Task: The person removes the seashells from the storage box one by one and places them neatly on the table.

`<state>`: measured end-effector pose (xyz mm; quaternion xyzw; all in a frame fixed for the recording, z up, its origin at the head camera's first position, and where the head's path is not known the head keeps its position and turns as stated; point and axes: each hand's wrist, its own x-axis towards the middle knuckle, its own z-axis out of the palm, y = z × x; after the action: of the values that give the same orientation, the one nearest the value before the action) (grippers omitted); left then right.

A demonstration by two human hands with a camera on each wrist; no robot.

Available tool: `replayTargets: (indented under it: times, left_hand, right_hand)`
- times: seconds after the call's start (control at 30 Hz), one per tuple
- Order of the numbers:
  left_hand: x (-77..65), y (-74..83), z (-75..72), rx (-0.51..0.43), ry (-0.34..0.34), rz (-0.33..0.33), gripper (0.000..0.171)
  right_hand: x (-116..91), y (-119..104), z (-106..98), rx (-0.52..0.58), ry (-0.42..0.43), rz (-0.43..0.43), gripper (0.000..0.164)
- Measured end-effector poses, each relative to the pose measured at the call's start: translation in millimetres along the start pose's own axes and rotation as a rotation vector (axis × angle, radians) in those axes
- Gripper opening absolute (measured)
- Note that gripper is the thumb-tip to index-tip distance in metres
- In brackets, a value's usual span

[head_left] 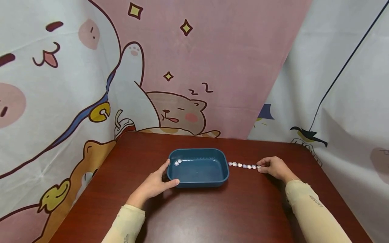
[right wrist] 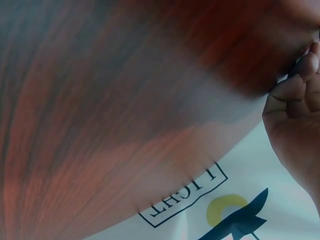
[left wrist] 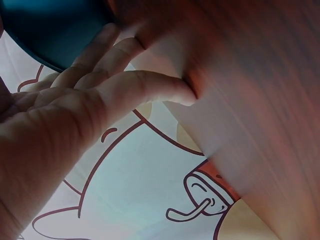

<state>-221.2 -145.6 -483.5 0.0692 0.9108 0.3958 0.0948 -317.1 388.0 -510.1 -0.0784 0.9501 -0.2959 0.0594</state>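
Observation:
A dark blue rectangular plastic tub (head_left: 197, 184) stands on the table. Two small whitish, shell-like pieces (head_left: 176, 163) lie in its left back part. My left hand (head_left: 154, 184) rests against the tub's left end, fingers fairly straight along the side and thumb at the front corner; in the left wrist view these fingers (left wrist: 145, 87) are spread. From the tub's right side a row of several white and purplish shell-like pieces (head_left: 240, 165) runs to the right. At its far end my right hand (head_left: 275, 167) pinches a small whitish shell-like piece (head_left: 259, 169) between thumb and fingers, low over the table.
The reddish-brown wooden table (head_left: 231, 216) ends at the back against a printed cloth (head_left: 231, 67) with cartoon animals. More of this cloth hangs at the left and right sides.

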Motion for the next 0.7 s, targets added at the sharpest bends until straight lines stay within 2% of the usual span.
replayTargets:
  times: [0.7]
  left_hand:
    - [0.8, -0.6, 2.3, -0.011, 0.002, 0.002, 0.104]
  right_hand:
    - [-1.8, 2.6, -1.6, 0.004, -0.006, 0.007, 0.031]
